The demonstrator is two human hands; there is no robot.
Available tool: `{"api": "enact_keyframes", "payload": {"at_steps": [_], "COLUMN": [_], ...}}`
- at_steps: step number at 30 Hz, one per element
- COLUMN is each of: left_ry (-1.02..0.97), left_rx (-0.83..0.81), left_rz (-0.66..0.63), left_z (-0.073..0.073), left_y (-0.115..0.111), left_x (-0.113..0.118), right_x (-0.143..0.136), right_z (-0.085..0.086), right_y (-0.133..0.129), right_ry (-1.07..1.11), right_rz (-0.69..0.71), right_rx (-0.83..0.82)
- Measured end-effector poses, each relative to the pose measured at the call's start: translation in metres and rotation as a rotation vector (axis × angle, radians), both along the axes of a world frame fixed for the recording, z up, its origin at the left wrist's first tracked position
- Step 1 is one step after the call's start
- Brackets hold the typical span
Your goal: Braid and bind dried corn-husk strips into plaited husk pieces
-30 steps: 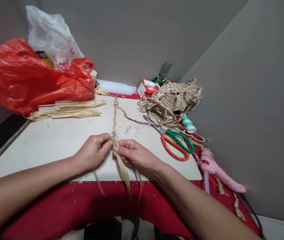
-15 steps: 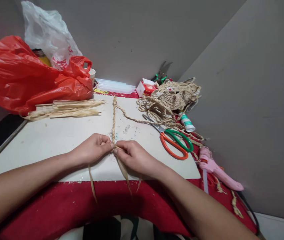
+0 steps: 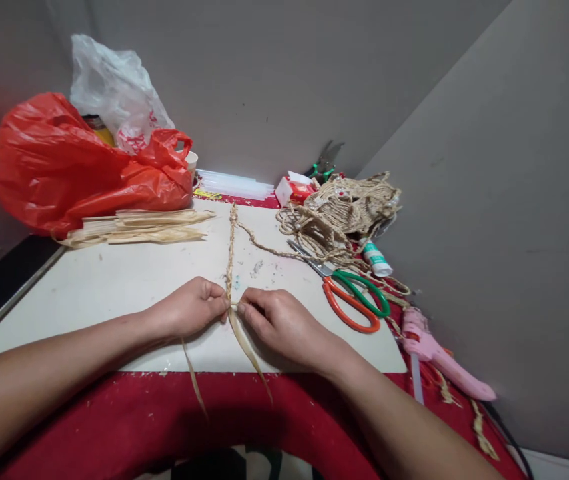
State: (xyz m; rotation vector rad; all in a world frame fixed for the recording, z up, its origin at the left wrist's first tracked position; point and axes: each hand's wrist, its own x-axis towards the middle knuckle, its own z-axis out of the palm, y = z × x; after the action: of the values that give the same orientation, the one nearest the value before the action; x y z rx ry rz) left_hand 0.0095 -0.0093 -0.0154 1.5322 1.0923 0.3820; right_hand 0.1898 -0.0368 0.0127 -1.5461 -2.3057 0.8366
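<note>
A thin braid of straw-coloured dried husk (image 3: 231,257) runs up the white board, away from my hands. At its near end, my left hand (image 3: 199,308) pinches the braid and a strand between thumb and fingers. Just to the right, my right hand (image 3: 277,320) pinches a twisted strand that crosses to the braid's end. A loose husk strip (image 3: 245,341) hangs down between the hands, and a thinner strip (image 3: 194,380) trails below my left hand. The fingertips partly hide where the strands meet.
Flat husk strips (image 3: 139,227) lie at the left, by a red plastic bag (image 3: 79,173) and a phone (image 3: 9,283). Scissors (image 3: 349,297) rest on the white board (image 3: 129,273) at right, near coiled braided cord (image 3: 349,207), a glue stick (image 3: 377,259) and a pink glue gun (image 3: 431,350).
My right hand has moved slightly right, away from my left, and a strand now shows stretched between them. The whole view has shifted a little.
</note>
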Motion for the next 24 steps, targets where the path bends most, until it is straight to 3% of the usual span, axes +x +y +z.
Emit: {"api": "enact_keyframes", "payload": {"at_steps": [5,13,17,20,22,24], "left_ry": [-0.161,-0.243,-0.315,-0.355,-0.383,-0.411], "left_rx": [-0.064,-0.131,-0.176,-0.234,-0.27,-0.293], "left_rz": [0.036,0.096,0.113,0.131,0.133,0.104], "left_z": [0.002,0.009,0.007,0.007,0.008,0.009], "left_y": [-0.005,-0.011,-0.012,-0.013,-0.012,-0.012], "left_x": [0.005,0.006,0.006,0.006,0.004,0.003], "right_x": [-0.009,-0.025,-0.029,-0.022,-0.013,-0.005], "right_z": [-0.01,-0.013,-0.004,0.009,0.016,0.017], "right_y": [-0.005,-0.024,-0.039,-0.045,-0.039,-0.027], "right_ry": [0.253,-0.1,-0.249,-0.128,0.042,0.203], "right_rz": [-0.055,-0.075,0.068,0.224,0.107,-0.129], "right_rx": [-0.105,0.083,0.15,0.071,0.061,0.135]}}
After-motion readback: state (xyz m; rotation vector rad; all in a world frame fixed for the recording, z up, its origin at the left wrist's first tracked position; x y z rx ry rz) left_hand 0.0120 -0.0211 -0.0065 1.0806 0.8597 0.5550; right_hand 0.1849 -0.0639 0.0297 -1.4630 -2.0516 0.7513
